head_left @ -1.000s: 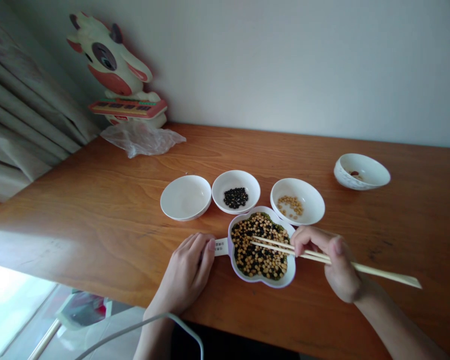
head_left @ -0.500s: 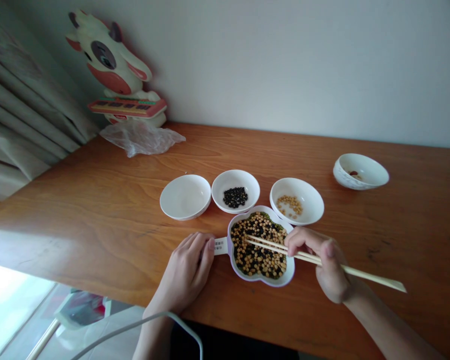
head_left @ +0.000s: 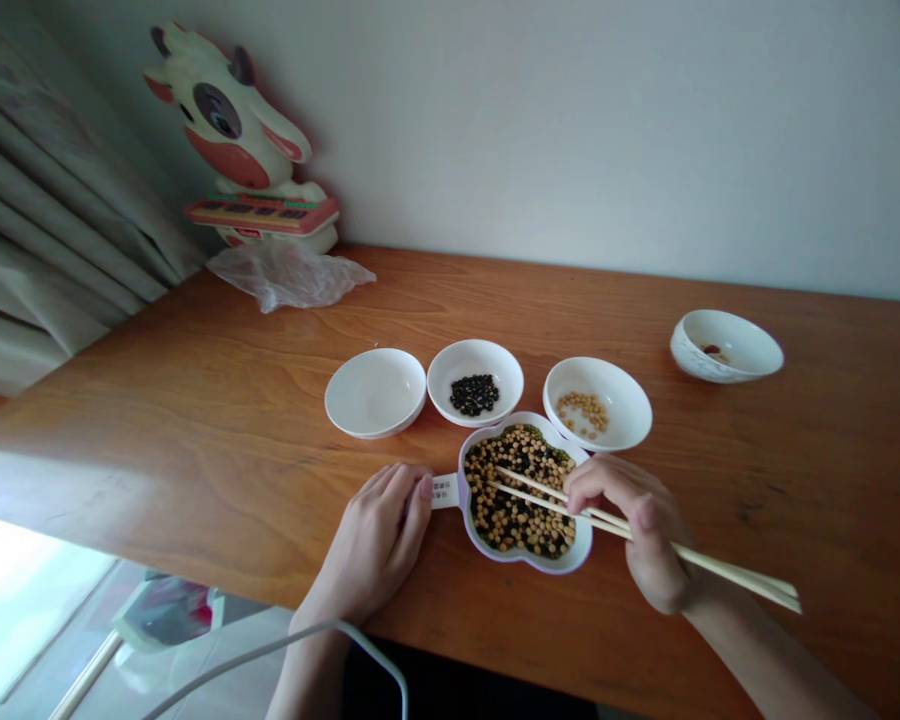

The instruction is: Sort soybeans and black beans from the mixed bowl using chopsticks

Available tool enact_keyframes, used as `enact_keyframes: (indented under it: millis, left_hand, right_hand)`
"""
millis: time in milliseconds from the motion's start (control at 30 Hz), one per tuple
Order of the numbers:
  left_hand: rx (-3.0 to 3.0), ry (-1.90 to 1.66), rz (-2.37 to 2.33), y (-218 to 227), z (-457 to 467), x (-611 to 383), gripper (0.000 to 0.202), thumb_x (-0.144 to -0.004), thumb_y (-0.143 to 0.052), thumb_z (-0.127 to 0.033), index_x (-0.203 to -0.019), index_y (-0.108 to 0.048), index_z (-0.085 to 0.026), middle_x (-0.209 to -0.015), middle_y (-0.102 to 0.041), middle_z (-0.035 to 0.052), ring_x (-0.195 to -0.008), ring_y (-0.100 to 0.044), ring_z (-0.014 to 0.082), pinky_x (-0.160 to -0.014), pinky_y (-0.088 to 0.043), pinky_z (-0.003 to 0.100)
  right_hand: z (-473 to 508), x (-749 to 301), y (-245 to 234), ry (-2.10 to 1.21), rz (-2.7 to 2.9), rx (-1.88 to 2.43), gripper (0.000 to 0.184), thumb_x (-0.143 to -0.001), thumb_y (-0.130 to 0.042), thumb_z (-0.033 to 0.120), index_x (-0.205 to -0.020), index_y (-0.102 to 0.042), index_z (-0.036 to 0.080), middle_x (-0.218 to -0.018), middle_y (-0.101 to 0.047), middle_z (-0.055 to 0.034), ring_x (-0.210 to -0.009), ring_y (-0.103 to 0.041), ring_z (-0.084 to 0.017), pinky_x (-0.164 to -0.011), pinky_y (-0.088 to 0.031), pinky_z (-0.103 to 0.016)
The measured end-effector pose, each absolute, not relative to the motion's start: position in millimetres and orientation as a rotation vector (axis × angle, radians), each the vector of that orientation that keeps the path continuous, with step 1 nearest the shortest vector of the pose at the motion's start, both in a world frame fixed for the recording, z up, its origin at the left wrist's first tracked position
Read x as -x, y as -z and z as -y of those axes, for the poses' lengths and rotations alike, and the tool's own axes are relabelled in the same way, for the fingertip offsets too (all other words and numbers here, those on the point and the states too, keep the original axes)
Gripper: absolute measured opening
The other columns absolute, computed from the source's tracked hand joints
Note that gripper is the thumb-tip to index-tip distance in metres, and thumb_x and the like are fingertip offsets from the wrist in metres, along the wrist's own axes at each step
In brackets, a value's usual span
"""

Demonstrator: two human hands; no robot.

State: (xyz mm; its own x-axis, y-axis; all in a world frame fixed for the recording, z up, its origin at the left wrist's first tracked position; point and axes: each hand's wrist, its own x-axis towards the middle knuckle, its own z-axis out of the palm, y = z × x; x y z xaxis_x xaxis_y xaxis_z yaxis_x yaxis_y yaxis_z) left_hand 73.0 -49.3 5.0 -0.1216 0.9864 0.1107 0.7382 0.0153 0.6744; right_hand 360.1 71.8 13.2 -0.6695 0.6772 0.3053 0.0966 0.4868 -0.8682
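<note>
My left hand is closed round the labelled handle of a flower-shaped dish with a pale purple rim. Mixed yellow, black and green beans fill the dish. In my right hand is a pair of chopsticks. Their tips are slightly apart and rest among the beans, with no bean clearly held between them. Just behind the dish stand a white bowl of black beans, a white bowl of yellow beans, and a bare white bowl at the left.
Farther back at the right is a patterned bowl with a small reddish item inside. A cow-shaped toy keyboard leans on the wall, with a clear plastic bag before it. A grey cable crosses my left forearm.
The chopsticks' tips have spread farther apart over the beans, and their rear ends have swung slightly toward me. My left hand keeps its hold. The whole view has shifted a little.
</note>
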Motion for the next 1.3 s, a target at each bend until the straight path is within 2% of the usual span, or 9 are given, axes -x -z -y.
enact_keyframes:
  millis: [167, 400, 700, 1300]
  left_hand:
    - [-1.762, -0.869, -1.901, -5.9, 50.0, -73.4, 0.021, -0.113, -0.041, -0.030, -0.100, -0.057, -0.023, -0.093, -0.064, 0.0023, -0.086, -0.061, 0.0193, -0.083, -0.045, 0.033]
    - [-1.775, -0.872, -1.905, -5.1, 49.3, -73.8, 0.021, -0.113, -0.041, -0.030, -0.099, -0.056, -0.023, -0.093, -0.063, 0.0024, -0.087, -0.061, 0.0194, -0.083, -0.044, 0.033]
    - [-1.759, -0.858, -1.904, -4.8, 49.3, -73.4, 0.025, -0.113, -0.040, -0.031, -0.091, -0.050, -0.024, -0.088, -0.060, 0.0016, -0.081, -0.058, 0.0193, -0.080, -0.043, 0.034]
    - [-1.777, -0.858, -1.934, -7.5, 49.1, -75.1, 0.027, -0.112, -0.040, -0.032, -0.089, -0.050, -0.024, -0.086, -0.062, 0.0022, -0.080, -0.060, 0.0200, -0.076, -0.044, 0.033]
  right_hand:
    - [-70.9, -358.7, -14.3, -1.147, 2.081, 0.633, 0.062, -0.108, -0.020, 0.062, -0.091, -0.067, 0.025, -0.088, -0.070, -0.0034, -0.087, -0.066, -0.020, -0.081, -0.047, -0.038]
    - [-69.4, -359.2, -10.5, -1.153, 2.019, 0.654, 0.063, -0.109, -0.018, 0.058, -0.089, -0.069, 0.025, -0.086, -0.070, -0.0029, -0.083, -0.065, -0.020, -0.080, -0.046, -0.037]
    - [-69.7, -360.5, -13.8, -1.238, 1.962, 0.669, 0.074, -0.103, -0.011, 0.073, -0.085, -0.065, 0.027, -0.083, -0.064, -0.0023, -0.079, -0.060, -0.021, -0.077, -0.045, -0.038]
    - [-69.9, -361.1, -3.8, -1.222, 1.932, 0.706, 0.071, -0.103, -0.013, 0.071, -0.091, -0.067, 0.026, -0.087, -0.064, -0.0048, -0.086, -0.061, -0.024, -0.080, -0.047, -0.039]
